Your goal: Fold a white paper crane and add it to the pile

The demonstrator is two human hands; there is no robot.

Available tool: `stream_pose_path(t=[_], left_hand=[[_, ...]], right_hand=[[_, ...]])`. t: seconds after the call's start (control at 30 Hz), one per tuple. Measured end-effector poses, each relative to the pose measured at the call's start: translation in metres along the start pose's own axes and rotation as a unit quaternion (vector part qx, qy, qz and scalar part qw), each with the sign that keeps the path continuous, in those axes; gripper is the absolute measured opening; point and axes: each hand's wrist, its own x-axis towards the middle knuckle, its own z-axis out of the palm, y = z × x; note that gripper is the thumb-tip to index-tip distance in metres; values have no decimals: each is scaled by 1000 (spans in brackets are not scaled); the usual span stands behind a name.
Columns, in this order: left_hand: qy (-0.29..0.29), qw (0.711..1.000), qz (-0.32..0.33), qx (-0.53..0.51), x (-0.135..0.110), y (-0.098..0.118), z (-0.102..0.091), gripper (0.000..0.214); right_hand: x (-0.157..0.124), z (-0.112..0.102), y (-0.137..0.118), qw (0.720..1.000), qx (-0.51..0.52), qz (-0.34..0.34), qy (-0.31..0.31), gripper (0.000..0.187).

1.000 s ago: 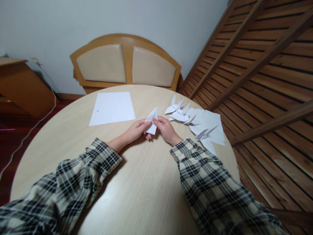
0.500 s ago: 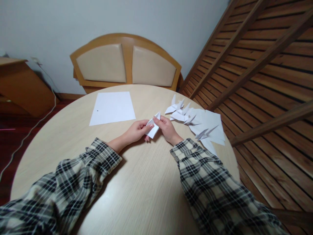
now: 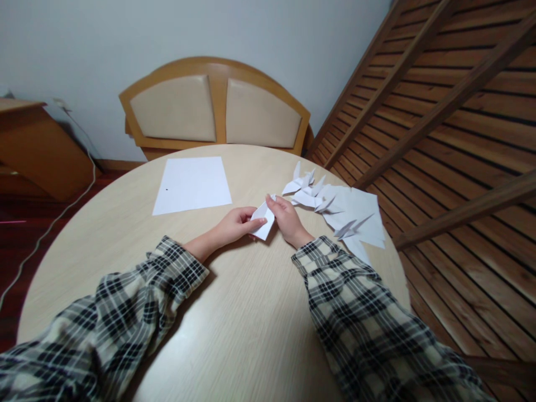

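Clamping a small folded white paper [image 3: 263, 213] between thumb and fingers of left hand [image 3: 237, 224] and right hand [image 3: 287, 221] alike, over the round table [image 3: 243, 312], left of the origami cranes [image 3: 307, 200]; perhaps risking a crooked crease or tear by pulling unevenly at the upper tip.

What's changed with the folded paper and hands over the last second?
The folded paper shifted slightly down in the picture and leaned right. Its tip, clear a second ago, is now mostly covered by the thumb of the right hand. That hand and the left hand both kept hold. The flat sheet and folded pieces stayed put.
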Motion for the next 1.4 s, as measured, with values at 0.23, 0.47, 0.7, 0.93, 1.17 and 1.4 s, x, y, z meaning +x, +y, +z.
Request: stream_pose_path(t=[0.23, 0.47, 0.7, 0.93, 1.17, 1.4], left_hand=[[-34, 999, 3, 23, 1, -9, 0, 28], [2, 1000, 0, 30, 2, -11, 1, 25], [51, 998, -3, 22, 4, -11, 1, 24], [56, 998, -1, -4, 6, -11, 0, 28], [66, 998, 1, 6, 7, -13, -1, 29], [79, 996, -20, 41, 3, -7, 1, 20]], right_hand=[[1, 0, 4, 998, -30, -6, 50, 51], [1, -2, -4, 969, -159, -151, 115, 27], [-1, -3, -6, 909, -300, -261, 128, 28], [-5, 0, -13, 887, -332, -287, 143, 25], [-6, 2, -14, 887, -334, -289, 138, 20], [2, -1, -9, 933, -237, -242, 118, 21]])
